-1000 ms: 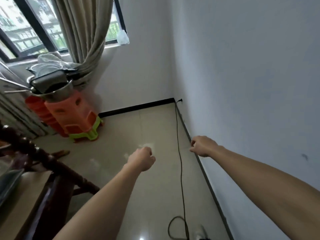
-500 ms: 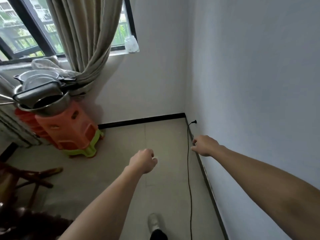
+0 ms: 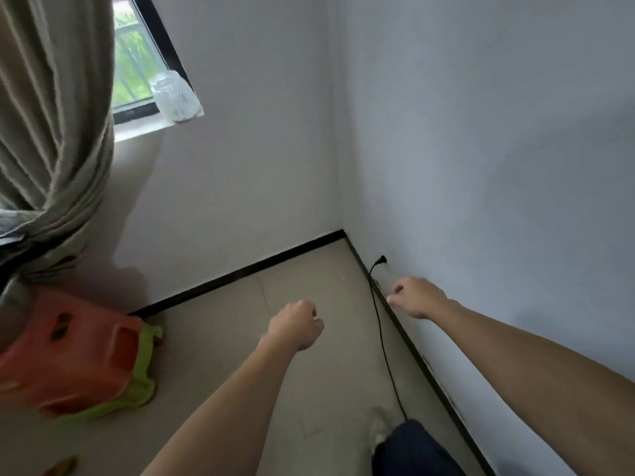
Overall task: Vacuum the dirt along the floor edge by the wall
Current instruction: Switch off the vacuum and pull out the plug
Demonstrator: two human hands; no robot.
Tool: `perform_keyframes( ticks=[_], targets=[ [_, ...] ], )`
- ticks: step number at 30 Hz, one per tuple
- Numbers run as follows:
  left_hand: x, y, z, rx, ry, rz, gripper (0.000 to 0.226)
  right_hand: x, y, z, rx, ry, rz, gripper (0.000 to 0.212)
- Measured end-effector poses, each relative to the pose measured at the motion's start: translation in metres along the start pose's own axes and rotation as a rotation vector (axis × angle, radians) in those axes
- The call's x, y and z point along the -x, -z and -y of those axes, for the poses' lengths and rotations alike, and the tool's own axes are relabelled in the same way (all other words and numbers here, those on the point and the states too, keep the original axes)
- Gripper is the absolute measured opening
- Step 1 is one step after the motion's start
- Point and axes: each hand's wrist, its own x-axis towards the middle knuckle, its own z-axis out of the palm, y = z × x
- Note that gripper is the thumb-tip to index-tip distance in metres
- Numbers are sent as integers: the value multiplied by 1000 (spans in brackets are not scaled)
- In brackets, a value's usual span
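Trouser leg (image 3: 412, 448), shoe (image 3: 378, 429): bottom edge, on the beige floor (image 3: 223, 338).
Left hand (image 3: 297, 324): fingers curled into a fist, empty, over open floor.
Right hand (image 3: 417, 297): fingers curled under, empty, above the floor edge (image 3: 410, 376) at the black skirting (image 3: 429, 376).
Black cord (image 3: 381, 331): lies just beside the skirting, up to the plug (image 3: 381, 260) in the right wall.
Orange stools (image 3: 68, 355): far left, well apart.

Both bare arms were stretched forward, well apart. Left forearm (image 3: 223, 400) came up from the bottom edge; left hand (image 3: 297, 324) was curled into a fist, back of hand up, holding nothing. Right forearm (image 3: 515, 345) came in from the right; right hand (image 3: 417, 297) was further out, fingers (image 3: 398, 289) curled under, nothing visible in them.
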Motion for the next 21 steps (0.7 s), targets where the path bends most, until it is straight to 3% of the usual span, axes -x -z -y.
perform_keyframes(
  ticks=[5, 10, 15, 21],
  targets=[
    [-122, 22, -1, -17, -35, 42, 34, -114, -3, 0, -86, -123, -17, 27],
    [-244, 28, 7, -52, -23, 143, 32, -232, -20, 4, -160, -248, 76, 36],
    [-331, 50, 16, -42, -40, 211, 31, -298, -27, 21, -219, -340, 185, 34],
    [-455, 38, 21, -100, -147, 302, 28, -391, -53, 18, -391, -493, 141, 30]
  ],
)
